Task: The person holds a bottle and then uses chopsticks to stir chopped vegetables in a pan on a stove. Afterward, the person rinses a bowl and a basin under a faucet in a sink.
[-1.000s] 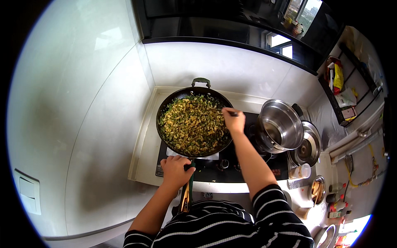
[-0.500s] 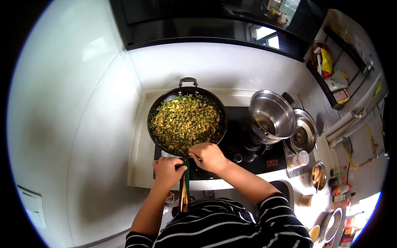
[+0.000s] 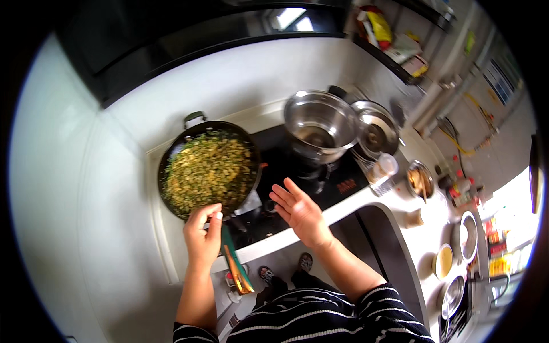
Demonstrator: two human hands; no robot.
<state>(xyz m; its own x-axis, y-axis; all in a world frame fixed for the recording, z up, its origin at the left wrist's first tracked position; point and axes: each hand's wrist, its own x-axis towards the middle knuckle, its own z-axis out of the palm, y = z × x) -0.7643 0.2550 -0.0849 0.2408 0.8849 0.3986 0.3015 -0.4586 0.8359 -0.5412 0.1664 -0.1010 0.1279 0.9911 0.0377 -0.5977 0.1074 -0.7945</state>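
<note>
A dark wok (image 3: 255, 171) full of chopped greens and pale yellow bits (image 3: 211, 166) sits at the left of the black stove top. Its green and wooden handle (image 3: 235, 260) points toward me and nobody grips it. My left hand (image 3: 203, 234) is over the wok's near rim, left of the handle, thumb and fingers drawn together in a pinch. Whatever lies between those fingertips, if anything, is too small to make out. My right hand (image 3: 306, 217) hovers above the stove's front edge, palm showing and fingers stretched out, holding nothing.
A steel pot (image 3: 320, 123) stands right of the wok, with a steel lid (image 3: 374, 134) beside it. Farther right are a clear jar (image 3: 384, 167), a steel bowl with brown pieces (image 3: 420, 180) and several bowls on the counter. A shelf of packages (image 3: 394, 48) hangs at upper right.
My right hand has left the wok's near rim, moved right and opened. My left hand stays near the rim, off the handle's base. The view has turned toward the right.
</note>
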